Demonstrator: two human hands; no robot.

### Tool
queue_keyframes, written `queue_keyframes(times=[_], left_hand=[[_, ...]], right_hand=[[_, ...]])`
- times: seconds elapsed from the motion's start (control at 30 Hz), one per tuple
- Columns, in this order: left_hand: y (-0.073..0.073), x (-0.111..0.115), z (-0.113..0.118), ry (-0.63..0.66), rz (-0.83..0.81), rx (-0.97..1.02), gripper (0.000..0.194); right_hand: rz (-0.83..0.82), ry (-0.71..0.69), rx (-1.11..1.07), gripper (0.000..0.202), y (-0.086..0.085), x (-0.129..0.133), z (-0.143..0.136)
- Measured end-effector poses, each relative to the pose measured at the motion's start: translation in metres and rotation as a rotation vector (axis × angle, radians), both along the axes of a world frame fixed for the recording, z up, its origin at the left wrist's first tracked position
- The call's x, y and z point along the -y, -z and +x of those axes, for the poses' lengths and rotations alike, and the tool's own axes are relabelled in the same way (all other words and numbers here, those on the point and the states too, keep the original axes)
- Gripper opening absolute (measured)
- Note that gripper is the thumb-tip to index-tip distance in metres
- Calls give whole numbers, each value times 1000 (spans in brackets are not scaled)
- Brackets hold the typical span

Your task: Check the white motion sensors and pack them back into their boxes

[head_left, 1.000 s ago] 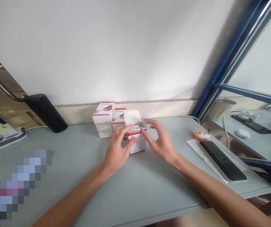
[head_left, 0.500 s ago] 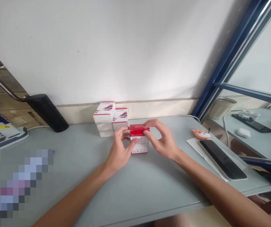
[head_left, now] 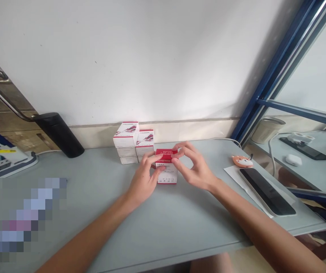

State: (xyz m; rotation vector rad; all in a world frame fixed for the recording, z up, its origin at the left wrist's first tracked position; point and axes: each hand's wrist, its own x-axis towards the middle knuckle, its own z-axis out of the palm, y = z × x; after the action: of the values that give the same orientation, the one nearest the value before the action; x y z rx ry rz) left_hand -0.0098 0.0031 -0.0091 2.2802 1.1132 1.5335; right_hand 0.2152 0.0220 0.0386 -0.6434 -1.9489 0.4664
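A small red-and-white cardboard box stands on the grey table, its red top carrying white print. My left hand grips it from the left, the thumb on the front face and a finger reaching over the top. On the other side, my right hand is closed in a pinch at the upper right edge of the same box. Just behind my left hand is a group of similar white boxes with red edges, stacked by the wall. The far side of the held box is hidden.
A black cylinder leans at the back left near a power strip. At right lie a phone on white paper and an orange animal-faced case. A blue-framed mirror stands beyond; the table's front edge is near me.
A finger of my left hand has moved onto the box's top. The red top lies flatter and its print shows more clearly. My right fingers have shifted slightly at the edge.
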Motion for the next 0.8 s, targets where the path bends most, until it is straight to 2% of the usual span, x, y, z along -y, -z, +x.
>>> queue_keyframes(times=[0.03, 0.07, 0.17, 0.2, 0.27, 0.33, 0.4, 0.47, 0.5, 0.53, 0.57, 0.6, 0.63, 0.7, 0.8], left_hand=[[2, -3, -1, -8, -7, 42, 34], [4, -6, -2, -24, -19, 97, 31], [6, -12, -4, -90, -57, 329, 27], [4, -13, -4, -107, -62, 399, 28], [-3, -14, -5, -128, -71, 452, 32], [-13, -13, -9, -209, -34, 384, 32], [-23, -14, -20, -391, 93, 314, 30], [-29, -19, -37, -588, 207, 345, 33], [-30, -24, -46, -644, 199, 407, 40], [-30, -30, -56, -637, 106, 475, 46], [-28, -36, -64, -578, -43, 564, 51], [-26, -42, -72, -469, -213, 656, 55], [-23, -48, -77, -401, -302, 674, 57], [-16, -55, -81, -290, -399, 670, 63], [-11, -58, -80, -177, -442, 649, 71]], right_hand=[[-20, -38, 31, 12, 2, -2, 2], [-48, -68, 66, 23, 5, -4, 3], [-178, -143, 182, 76, 15, -9, 3], [-228, -178, 206, 86, 19, -10, 2], [-287, -211, 188, 89, 24, -11, -1], [-256, -85, 99, 81, 25, -11, -3], [-156, 162, 5, 74, 22, -11, -6], [-27, 380, -26, 66, 16, -13, -11], [43, 446, -5, 61, 13, -15, -16], [113, 485, 39, 56, 10, -18, -22], [184, 498, 107, 51, 7, -22, -30], [248, 498, 193, 47, 5, -27, -39], [300, 487, 275, 43, 3, -33, -50], [379, 415, 431, 38, -2, -46, -76], [351, 374, 491, 37, -9, -62, -112]])
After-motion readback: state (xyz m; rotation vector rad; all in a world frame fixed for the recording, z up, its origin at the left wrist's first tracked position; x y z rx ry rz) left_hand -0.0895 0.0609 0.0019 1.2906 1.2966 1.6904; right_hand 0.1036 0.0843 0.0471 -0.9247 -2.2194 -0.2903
